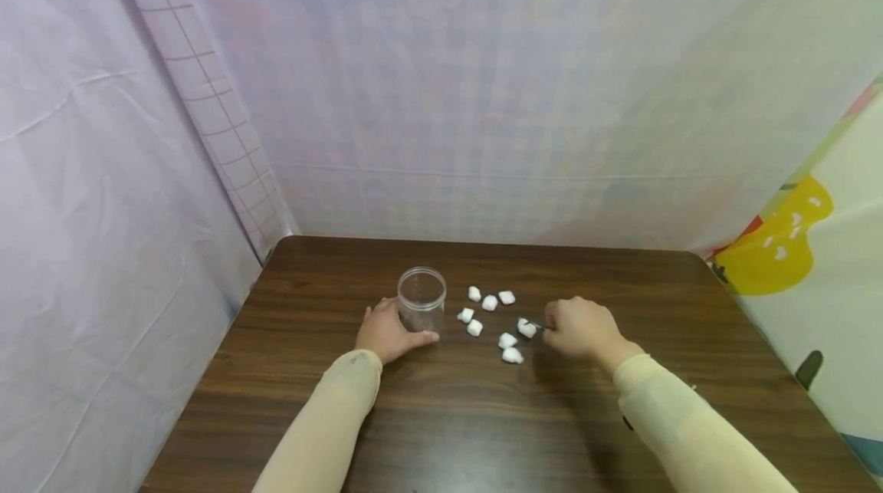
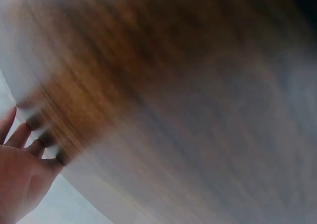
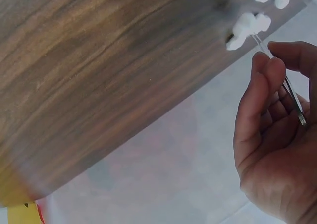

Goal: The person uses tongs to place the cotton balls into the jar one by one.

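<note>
On the brown table stands a clear plastic jar (image 1: pixel 423 300), upright and uncovered. My left hand (image 1: pixel 388 332) holds it from the left side, thumb in front and fingers behind. My right hand (image 1: pixel 582 330) pinches metal tweezers (image 3: pixel 300 114) between thumb and fingers. The tweezer tips are at a white cotton ball (image 1: pixel 526 327), the nearest one to that hand. Several more cotton balls (image 1: pixel 489 303) lie loose between the jar and the right hand. In the left wrist view the left hand (image 2: pixel 25 174) shows at the edge, its fingers spread and partly blurred.
The dark wood-grain table (image 1: pixel 441 416) has its back edge against a pale hanging curtain (image 1: pixel 483 94). Another white sheet (image 1: pixel 83 209) hangs along the left side. At the right, a cloth carries a yellow printed shape (image 1: pixel 773 251).
</note>
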Demonstrator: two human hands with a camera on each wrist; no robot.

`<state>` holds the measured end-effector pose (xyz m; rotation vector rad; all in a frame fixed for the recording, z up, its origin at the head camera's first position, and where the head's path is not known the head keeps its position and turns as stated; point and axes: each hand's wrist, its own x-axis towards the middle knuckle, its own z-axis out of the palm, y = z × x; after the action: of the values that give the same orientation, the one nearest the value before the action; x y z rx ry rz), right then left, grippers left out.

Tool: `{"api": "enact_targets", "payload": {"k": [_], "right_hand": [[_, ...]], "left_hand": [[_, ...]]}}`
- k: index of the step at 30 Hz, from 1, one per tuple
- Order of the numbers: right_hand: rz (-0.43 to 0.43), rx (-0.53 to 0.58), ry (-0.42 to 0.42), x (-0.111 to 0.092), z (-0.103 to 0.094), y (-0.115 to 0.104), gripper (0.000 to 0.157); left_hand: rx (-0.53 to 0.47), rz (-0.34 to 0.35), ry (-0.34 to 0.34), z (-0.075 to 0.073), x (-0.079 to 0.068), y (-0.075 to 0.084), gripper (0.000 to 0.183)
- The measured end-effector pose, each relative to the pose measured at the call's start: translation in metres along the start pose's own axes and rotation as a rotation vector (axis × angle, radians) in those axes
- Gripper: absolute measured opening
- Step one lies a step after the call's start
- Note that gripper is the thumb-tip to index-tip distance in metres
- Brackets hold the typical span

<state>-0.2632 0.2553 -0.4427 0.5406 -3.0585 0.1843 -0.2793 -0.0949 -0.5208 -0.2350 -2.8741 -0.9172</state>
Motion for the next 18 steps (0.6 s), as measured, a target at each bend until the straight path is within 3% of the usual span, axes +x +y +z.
{"api": "enact_targets", "payload": {"k": [8,18], "right_hand": [[-0.010,0.022,0.052,0.007,-0.009,-0.001,0.016],[-0.083,0.077,0.103,0.031,-0.050,-0.032,0.014]], "left_hand": [[-0.004,-0.002,-0.004,-0.001,0.000,0.001,0.088],[-0.008,-0.004,-0.013,-0.001,-0.001,0.001,0.086]]}}
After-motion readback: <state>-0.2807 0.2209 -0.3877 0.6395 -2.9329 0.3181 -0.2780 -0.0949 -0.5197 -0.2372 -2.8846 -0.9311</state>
